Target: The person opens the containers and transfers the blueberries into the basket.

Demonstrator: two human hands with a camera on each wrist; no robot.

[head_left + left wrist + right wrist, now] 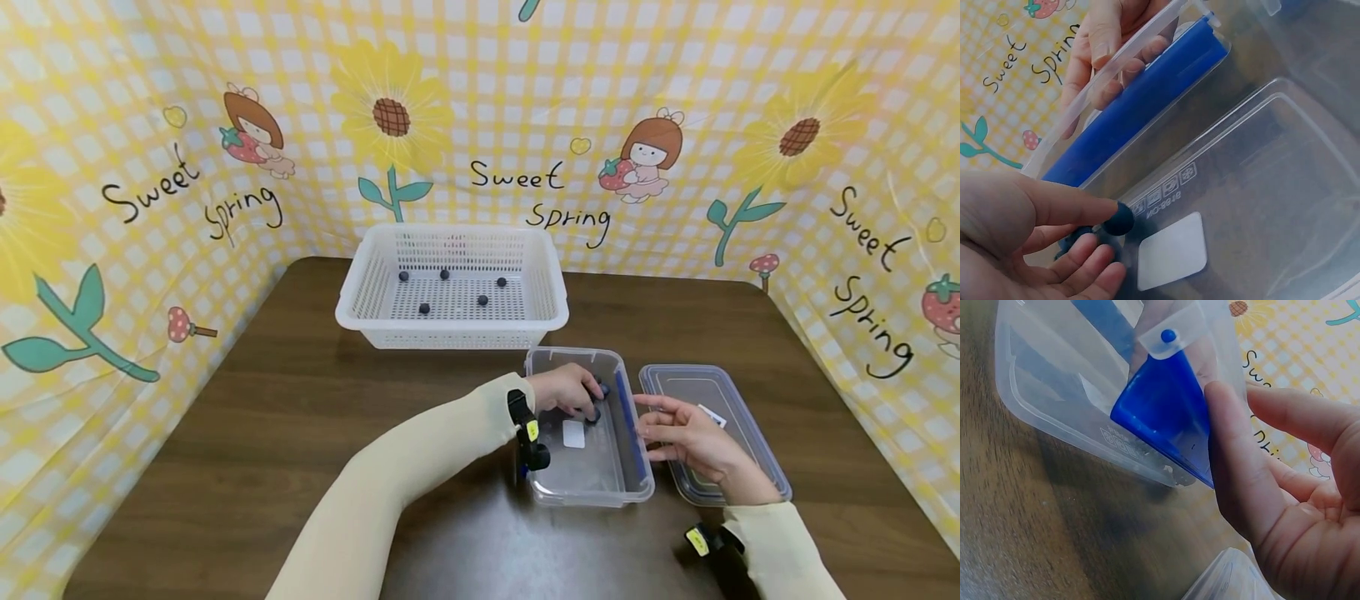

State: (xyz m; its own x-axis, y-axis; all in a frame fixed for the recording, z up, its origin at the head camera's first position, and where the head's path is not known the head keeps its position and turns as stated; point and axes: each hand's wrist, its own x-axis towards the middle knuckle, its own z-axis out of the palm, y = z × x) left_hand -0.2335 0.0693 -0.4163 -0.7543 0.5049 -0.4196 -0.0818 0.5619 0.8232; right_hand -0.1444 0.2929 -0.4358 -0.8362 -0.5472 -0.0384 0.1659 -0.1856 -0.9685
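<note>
A clear plastic food container (pixel 588 498) with a blue side clip (pixel 1141 100) stands without its lid. My left hand (pixel 564 390) reaches inside it. Its fingertips pinch a blueberry (pixel 1119 219), dark and round; another dark blueberry (pixel 604 390) lies by the fingers, partly hidden. Along the container's right wall, on the outside, rests my right hand (pixel 686 433), its fingers fairly straight. In the right wrist view, a finger (pixel 1232 437) touches the blue clip. Neither side of the wall shows between this hand's fingers and thumb as gripped.
Behind the container, a white perforated basket (pixel 450 335) holds several spaced-out blueberries (pixel 482 300). The container's clear lid (pixel 738 400) lies flat to the right, under and beyond my right hand. A printed cloth (pixel 465 100) walls the brown table (pixel 292 417) at the back and sides.
</note>
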